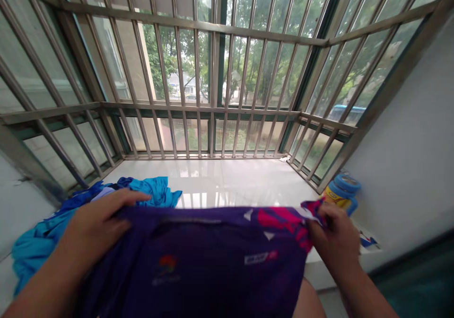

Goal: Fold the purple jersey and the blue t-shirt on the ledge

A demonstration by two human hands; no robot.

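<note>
A dark purple sports shirt (220,247) with pink patches, white triangles and small printed logos is stretched out between my hands. At its left side my left hand (101,223) grips the fabric, index finger pointing along the upper edge. The pink upper right corner is bunched in the closed fingers of my right hand (336,230). Its upper edge runs nearly straight, and the lower part drops out of the frame. Behind my left hand lies a heap of blue clothes (156,190), partly covered by the hand and shirt.
A white glossy sill (227,181) spans the bay window, enclosed by metal bars (184,107). On the right, by the wall, stands a blue jug (344,190) with a yellow label. A small blue, white and red item (369,241) lies below it. Trees show outside.
</note>
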